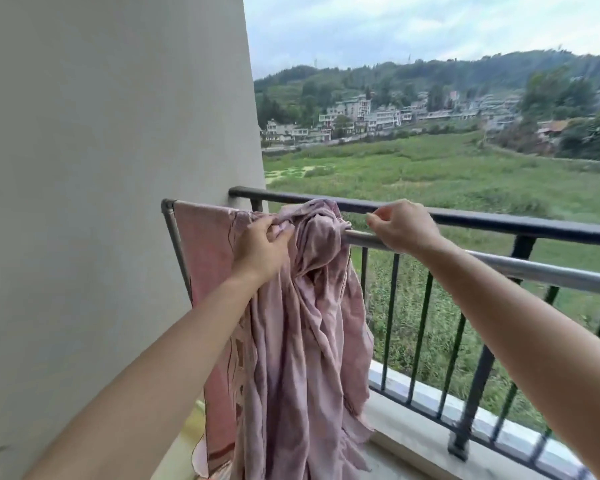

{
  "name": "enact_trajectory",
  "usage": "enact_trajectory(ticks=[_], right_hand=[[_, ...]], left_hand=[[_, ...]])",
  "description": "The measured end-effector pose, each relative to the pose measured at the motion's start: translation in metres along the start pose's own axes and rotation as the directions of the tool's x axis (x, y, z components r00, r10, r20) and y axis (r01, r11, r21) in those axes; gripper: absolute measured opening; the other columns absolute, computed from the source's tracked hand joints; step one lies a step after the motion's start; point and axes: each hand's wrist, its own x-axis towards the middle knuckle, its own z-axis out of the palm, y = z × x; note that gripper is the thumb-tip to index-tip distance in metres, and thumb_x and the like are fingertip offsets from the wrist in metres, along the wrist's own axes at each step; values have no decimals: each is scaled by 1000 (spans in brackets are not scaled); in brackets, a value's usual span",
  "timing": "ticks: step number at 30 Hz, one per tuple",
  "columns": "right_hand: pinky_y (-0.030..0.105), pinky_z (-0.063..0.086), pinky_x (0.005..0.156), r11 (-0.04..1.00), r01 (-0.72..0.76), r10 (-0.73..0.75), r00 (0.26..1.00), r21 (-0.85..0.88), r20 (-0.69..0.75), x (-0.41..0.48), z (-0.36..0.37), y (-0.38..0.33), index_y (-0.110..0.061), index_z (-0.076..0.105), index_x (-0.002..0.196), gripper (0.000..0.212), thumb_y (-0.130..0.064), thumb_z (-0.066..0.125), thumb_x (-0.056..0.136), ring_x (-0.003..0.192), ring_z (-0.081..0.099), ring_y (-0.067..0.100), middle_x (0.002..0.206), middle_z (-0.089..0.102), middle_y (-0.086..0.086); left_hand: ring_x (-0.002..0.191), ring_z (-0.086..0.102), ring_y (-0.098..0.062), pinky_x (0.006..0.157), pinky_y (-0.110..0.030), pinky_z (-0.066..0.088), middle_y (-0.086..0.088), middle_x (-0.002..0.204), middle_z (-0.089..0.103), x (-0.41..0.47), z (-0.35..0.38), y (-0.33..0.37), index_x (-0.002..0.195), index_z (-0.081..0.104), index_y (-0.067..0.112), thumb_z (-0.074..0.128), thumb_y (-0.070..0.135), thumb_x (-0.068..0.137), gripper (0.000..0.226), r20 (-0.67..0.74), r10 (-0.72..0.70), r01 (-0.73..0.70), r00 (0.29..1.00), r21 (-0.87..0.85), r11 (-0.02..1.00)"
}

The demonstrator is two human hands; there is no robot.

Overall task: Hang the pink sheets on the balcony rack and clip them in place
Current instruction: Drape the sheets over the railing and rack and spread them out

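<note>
Centre frame, left hand pinches the bunched pink sheet, seemingly limp, light; grip its hem. Right hand fingers curl, hold unclear.

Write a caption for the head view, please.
Left hand grips bunched pink sheet on rack bar; right hand rests on bar.

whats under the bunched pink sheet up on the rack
The silver rack bar goes under the bunched pink sheet and shows bare to its right. The covered stretch is hidden.
</note>
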Motion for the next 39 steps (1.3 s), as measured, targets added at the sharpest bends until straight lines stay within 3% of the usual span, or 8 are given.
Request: enact_trajectory(ticks=[4, 9, 14, 17, 21, 27, 35, 39], right_hand=[[29, 43, 55, 934, -33, 44, 999, 356, -22, -8, -11, -21, -12, 75, 85, 46, -43, 45, 102, 55, 53, 14, 75, 71, 6], [30, 52, 59, 705, -388, 124, 891, 593, 436, -18, -31, -33, -5, 71, 92, 72, -67, 35, 95, 64, 66, 20, 80, 74, 10], [29, 51, 62, 602, -377, 207, 925, 704, 318, -8, -33, -21, -5, 65, 82, 31, -23, 49, 101, 58, 57, 16, 72, 62, 6], [34, 51, 62, 522, -425, 173, 902, 739, 396, -8, -36, -13, -9, 65, 86, 35, -34, 45, 101, 58, 59, 18, 73, 62, 8], [32, 61, 73, 817, -341, 90, 872, 465, 481, -19, -37, -23, -23, 76, 102, 49, -65, 59, 84, 80, 74, 20, 94, 77, 7], [29, 50, 56, 920, -381, 383, 924, 94, -1, 5, -57, 8, -12, 69, 74, 35, -44, 67, 89, 71, 66, 25, 76, 69, 7], [36, 45, 77, 411, -691, 718, 647, -594, -257, -14, -66, 71, -4, 58, 124, 48, -34, 66, 88, 112, 59, 32, 122, 59, 16], [49, 44, 101, 730, -476, 423, 878, -490, -223, 1, -39, 46, -10, 46, 136, 50, -26, 60, 91, 118, 51, 34, 129, 49, 19]], left_hand=[[86, 69, -12, 71, -10, 45, 6, 87, 74, 15, -11, 46, 97, 75, 16, 70, 23, 89, 11, -8, 88, -87, 996, -239, 967], [63, 60, -36, 67, -32, 51, -29, 71, 59, 12, -4, 97, 79, 60, -5, 45, 33, 101, 47, 546, 321, -81, 774, -418, 905], [61, 54, -26, 56, -23, 45, -14, 73, 59, 32, 10, 62, 92, 65, -3, 37, 42, 103, 54, 233, 222, -217, 947, -47, 975], [102, 57, -26, 86, -32, 46, -11, 113, 61, 61, 17, 14, 114, 63, 12, 34, 37, 103, 40, 232, 158, -224, 960, 298, 928], [137, 37, -28, 115, -50, 22, -8, 145, 48, 82, 31, -30, 135, 54, 21, 22, 48, 103, 53, 368, 70, -227, 927, 404, 886], [125, 40, -32, 112, -61, 8, -14, 122, 55, 102, 33, -64, 104, 61, 21, 5, 66, 94, 73, 371, 107, -283, 923, 460, 841], [117, 41, -34, 104, -51, 18, -18, 113, 60, 128, 38, -71, 90, 68, 18, 29, 38, 97, 45, 214, 45, -145, 976, 476, 868], [116, 43, -35, 104, -51, 19, -19, 108, 60, 123, 40, -73, 88, 68, 13, 30, 34, 98, 44, 159, 93, -160, 983, 485, 860]])
